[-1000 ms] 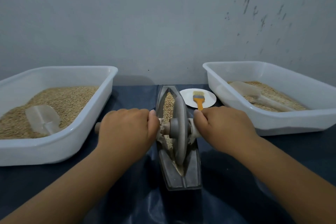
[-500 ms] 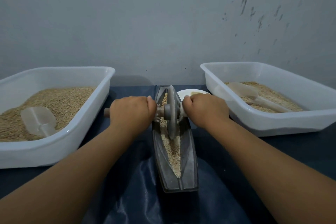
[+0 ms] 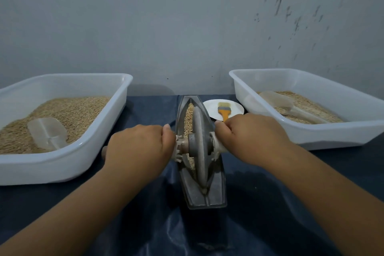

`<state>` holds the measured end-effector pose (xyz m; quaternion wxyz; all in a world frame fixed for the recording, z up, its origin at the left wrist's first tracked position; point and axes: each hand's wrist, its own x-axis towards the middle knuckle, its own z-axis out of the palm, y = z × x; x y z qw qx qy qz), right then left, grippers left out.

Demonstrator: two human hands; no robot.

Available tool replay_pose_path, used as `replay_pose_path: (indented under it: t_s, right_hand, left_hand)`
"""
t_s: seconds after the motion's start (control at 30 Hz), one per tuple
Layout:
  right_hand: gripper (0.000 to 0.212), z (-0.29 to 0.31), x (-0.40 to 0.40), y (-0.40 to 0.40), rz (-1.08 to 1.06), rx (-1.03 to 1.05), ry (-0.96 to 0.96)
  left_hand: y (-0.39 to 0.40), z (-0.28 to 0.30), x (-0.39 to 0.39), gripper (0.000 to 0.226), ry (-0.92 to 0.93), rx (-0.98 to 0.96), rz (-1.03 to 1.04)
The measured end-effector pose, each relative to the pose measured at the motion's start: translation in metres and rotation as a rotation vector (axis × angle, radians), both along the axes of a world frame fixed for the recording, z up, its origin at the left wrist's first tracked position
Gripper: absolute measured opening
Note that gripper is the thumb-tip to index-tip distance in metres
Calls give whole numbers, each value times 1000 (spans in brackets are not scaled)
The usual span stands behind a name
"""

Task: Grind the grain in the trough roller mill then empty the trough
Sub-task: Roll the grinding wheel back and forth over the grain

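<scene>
left hand [image 3: 138, 146]: curled round the left end of the axle, knuckles up
right hand [image 3: 248, 135]: curled round the right end of the axle
wheel [image 3: 200, 147]: upright on edge in the trough [image 3: 216, 191], between the two hands
grain [image 3: 188, 119]: lying along the trough groove, mostly beyond the wheel
trough: on dark cloth [image 3: 249, 214], between two white tubs [image 3: 62, 164] of grain
brush [image 3: 223, 110]: on a white plate [image 3: 209, 106] behind the right hand

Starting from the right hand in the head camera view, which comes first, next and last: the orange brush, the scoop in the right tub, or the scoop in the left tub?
From the right hand:
1. Orange brush, on the white plate just beyond its knuckles.
2. Scoop in the right tub, off to the right, lying on the grain.
3. Scoop in the left tub, far across on the left, past the mill and the other hand.
</scene>
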<state>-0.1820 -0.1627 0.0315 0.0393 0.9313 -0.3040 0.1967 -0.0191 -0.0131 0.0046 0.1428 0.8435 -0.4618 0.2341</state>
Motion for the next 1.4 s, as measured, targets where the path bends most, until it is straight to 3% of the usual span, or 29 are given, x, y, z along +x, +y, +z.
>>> replay_pose_path:
  t_s: [0.13, 0.3, 0.5, 0.73, 0.97, 1.07, 1.13, 1.23, 1.3, 1.4]
  right_hand:
    - [50, -15, 25, -14, -68, -28, -88]
    - [48, -21, 55, -46, -115, 46, -120]
    - [47, -20, 48, -41, -115, 59, -76]
    - [52, -1, 7, -9, -46, 115, 47]
    - [49, -12, 33, -17, -99, 9, -67]
    - [46, -14, 48, -36, -128, 102, -77]
    - [46, -16, 51, -41, -149, 143, -63]
    - [47, -17, 38, -34, -129, 120, -37]
    - [50, -19, 22, -23, -82, 64, -49]
    - [54, -18, 4, -8, -37, -18, -82]
  left_hand:
    - [-23, -5, 13, 45, -21, 20, 55]
    - [-60, -2, 39, 49, -218, 169, -17]
    - [-51, 3, 29, 22, -54, 173, -22]
    - [-6, -1, 8, 52, -113, 114, -38]
    - [-32, -3, 21, 47, 38, 39, 59]
    - [-48, 5, 29, 22, -145, 149, -8]
    - [-51, 9, 26, 43, -174, 207, 10]
    - [-40, 9, 17, 25, -221, 235, 11]
    - [-28, 5, 10, 45, -218, 120, 6]
    - [-10, 3, 1, 50, -65, -71, -22]
